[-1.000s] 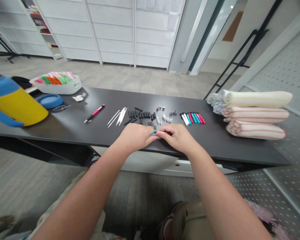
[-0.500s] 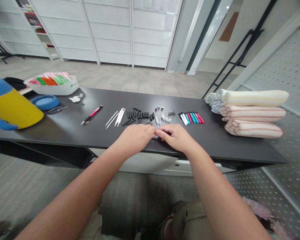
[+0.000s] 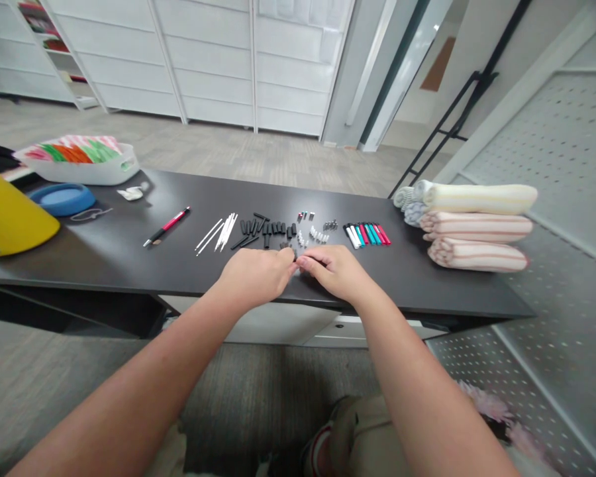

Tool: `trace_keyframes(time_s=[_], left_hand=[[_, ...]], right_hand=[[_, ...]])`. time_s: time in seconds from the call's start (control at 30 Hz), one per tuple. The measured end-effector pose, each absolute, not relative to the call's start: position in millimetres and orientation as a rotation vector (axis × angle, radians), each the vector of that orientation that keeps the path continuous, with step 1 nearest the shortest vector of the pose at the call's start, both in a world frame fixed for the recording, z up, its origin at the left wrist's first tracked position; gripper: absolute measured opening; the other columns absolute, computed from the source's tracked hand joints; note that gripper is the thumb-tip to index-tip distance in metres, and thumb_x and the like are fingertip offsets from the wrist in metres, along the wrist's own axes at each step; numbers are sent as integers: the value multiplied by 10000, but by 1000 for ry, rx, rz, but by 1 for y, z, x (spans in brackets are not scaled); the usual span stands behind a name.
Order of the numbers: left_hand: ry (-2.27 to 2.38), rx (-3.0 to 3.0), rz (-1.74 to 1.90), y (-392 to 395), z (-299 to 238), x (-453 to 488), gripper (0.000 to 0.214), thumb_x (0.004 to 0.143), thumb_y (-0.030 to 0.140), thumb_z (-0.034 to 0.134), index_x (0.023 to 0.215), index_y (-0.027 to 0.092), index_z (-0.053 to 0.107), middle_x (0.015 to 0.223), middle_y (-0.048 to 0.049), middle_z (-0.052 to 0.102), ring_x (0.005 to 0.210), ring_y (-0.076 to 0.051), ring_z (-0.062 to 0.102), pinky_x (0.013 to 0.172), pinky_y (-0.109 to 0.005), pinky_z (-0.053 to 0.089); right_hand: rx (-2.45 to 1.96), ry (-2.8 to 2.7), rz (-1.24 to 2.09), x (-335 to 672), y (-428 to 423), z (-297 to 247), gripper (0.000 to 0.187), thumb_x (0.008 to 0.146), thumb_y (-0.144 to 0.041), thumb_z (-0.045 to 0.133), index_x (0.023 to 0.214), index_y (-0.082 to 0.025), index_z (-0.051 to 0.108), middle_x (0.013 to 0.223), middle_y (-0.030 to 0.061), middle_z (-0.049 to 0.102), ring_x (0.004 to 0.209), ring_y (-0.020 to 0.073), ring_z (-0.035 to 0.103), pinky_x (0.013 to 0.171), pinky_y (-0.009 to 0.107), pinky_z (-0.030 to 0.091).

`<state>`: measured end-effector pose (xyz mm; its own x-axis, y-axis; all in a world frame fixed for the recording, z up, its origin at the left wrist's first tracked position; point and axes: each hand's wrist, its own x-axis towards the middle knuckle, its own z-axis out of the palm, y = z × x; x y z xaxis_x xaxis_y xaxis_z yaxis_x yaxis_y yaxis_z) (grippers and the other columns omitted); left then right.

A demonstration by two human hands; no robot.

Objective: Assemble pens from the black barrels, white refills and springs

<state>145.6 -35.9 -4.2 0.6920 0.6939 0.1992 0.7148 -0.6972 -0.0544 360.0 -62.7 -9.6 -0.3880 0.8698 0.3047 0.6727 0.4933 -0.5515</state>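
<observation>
My left hand [image 3: 258, 275] and my right hand [image 3: 334, 270] meet above the front of the dark table, fingertips pinched together. Whatever lies between them is too small or hidden to name. Just beyond the fingers are black pen grips and tubes [image 3: 267, 228], small white plastic pieces [image 3: 319, 234], small metal clips [image 3: 330, 225] and a few tiny coloured parts [image 3: 306, 216]. White refill sticks [image 3: 226, 232] lie to the left. Red, teal, white and black pen barrels [image 3: 367, 234] are lined up to the right. One red and black pen [image 3: 167, 226] lies farther left.
On the dark table [image 3: 427, 291], rolled towels [image 3: 479, 225] are stacked at the right end. A white basket of colourful packets [image 3: 79, 169], a blue lid [image 3: 62, 199] and a yellow container [image 3: 14, 215] occupy the left. A pegboard panel [image 3: 551, 152] stands at the right.
The view has shifted slightly, so the table and its items sit farther left in the picture. Both hands stay pinched together at nearly the same spot over the table.
</observation>
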Motion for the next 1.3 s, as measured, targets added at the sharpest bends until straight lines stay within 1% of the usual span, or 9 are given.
trace_keyframes(time_s=[0.2,0.5,0.67,0.8,0.9,1.03,1.13,1.2,1.3], left_hand=[[-1295,-2725,-265,-36,-8,147,476,1072,501,341,1067,180,693,863,-138,772,775,-308,754,644,-336,462],[-1399,-2655,-340,-39,-9,146,547,1061,561,341,975,190,733,810,-124,763,771,-312,757,617,-332,422],[-1536,-2592,-348,-45,-9,149,694,1044,671,272,956,183,757,796,-140,755,778,-303,749,635,-327,418],[-1747,-2472,-426,-41,-6,147,791,980,803,261,878,197,759,770,-141,747,767,-297,730,626,-316,395],[-1869,-2436,-548,-34,-3,143,781,985,801,247,796,208,719,741,-116,731,733,-262,699,594,-298,333],[-1869,-2423,-725,-33,-2,136,662,1039,696,284,773,217,657,699,-76,701,675,-222,654,578,-304,267],[-1720,-2494,-818,-38,-2,127,564,1057,621,337,789,220,630,667,-46,678,660,-202,639,595,-301,281],[-1640,-2545,-803,-42,-3,117,527,1051,612,366,816,221,628,667,-36,679,661,-196,641,600,-297,293],[-1618,-2549,-702,-42,-6,102,505,1053,608,367,867,222,634,691,-36,694,683,-204,660,595,-298,295]], right_hand=[[-1279,-2170,418,361,-62,-11,439,1084,-468,440,800,-208,651,733,14,652,714,161,586,703,278,397],[-1299,-2179,328,358,-62,-13,472,1099,-468,388,727,-212,525,686,1,565,676,151,523,665,283,356],[-1315,-2173,266,357,-64,-13,490,1102,-484,367,714,-215,499,676,4,552,665,154,518,660,297,344],[-1360,-2043,193,361,-67,-16,531,1103,-517,330,674,-224,439,626,5,513,604,156,479,628,319,315],[-1412,-1810,158,367,-68,-20,538,1106,-538,280,679,-236,405,603,4,477,579,165,465,618,328,314],[-1421,-1695,174,369,-66,-21,447,1108,-515,261,831,-251,493,725,32,583,695,210,565,669,330,393],[-1444,-1751,100,362,-65,-18,348,1103,-444,315,1062,-234,589,928,83,683,857,249,635,789,359,450],[-1435,-1775,55,356,-65,-16,320,1090,-409,373,1179,-217,613,1065,117,709,927,260,652,850,379,467],[-1416,-1720,81,346,-66,-16,304,1073,-388,446,1244,-215,628,1133,121,729,865,232,665,821,370,498]])
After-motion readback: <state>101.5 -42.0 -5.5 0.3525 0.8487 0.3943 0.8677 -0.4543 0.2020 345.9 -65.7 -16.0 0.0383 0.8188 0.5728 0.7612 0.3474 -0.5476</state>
